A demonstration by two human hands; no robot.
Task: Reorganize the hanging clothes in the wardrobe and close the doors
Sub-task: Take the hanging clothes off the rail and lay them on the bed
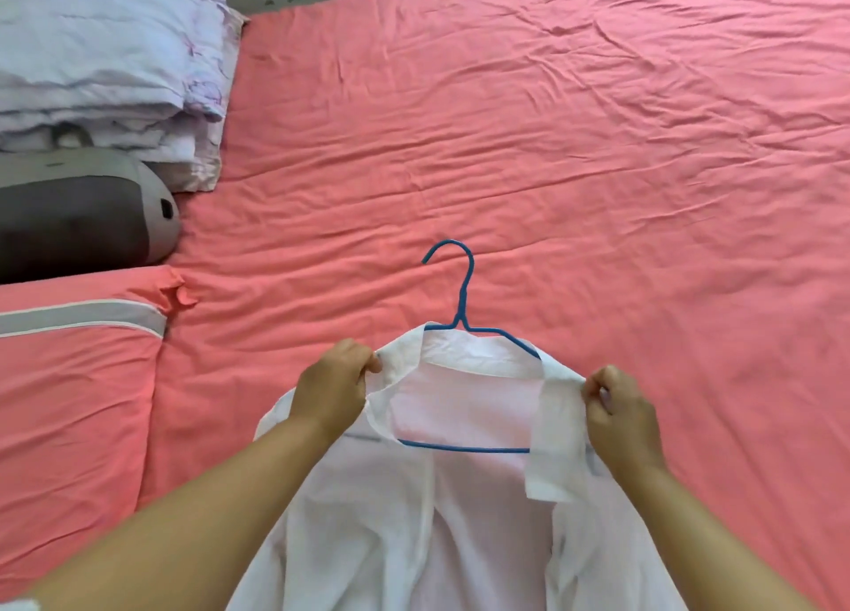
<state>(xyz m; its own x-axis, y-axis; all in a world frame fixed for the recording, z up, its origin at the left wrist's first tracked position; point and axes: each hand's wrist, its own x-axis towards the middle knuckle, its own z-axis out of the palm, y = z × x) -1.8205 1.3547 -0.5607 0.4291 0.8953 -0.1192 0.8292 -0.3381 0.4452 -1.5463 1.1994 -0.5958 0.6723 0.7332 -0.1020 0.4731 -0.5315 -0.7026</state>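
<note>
Hands, left point(333, 387) and right point(618, 415), pinching white shirt point(391, 532) collar, arms extended

Home bedroom, from what I see.
Wide bed with wrinkled pink sheet point(529, 150), matching pillow point(69, 380), folded pale quilt point(106, 58) stacked at the head.

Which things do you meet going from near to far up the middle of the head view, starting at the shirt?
White shirt → blue hanger, its hook pointing away → bare pink bedsheet.
</note>
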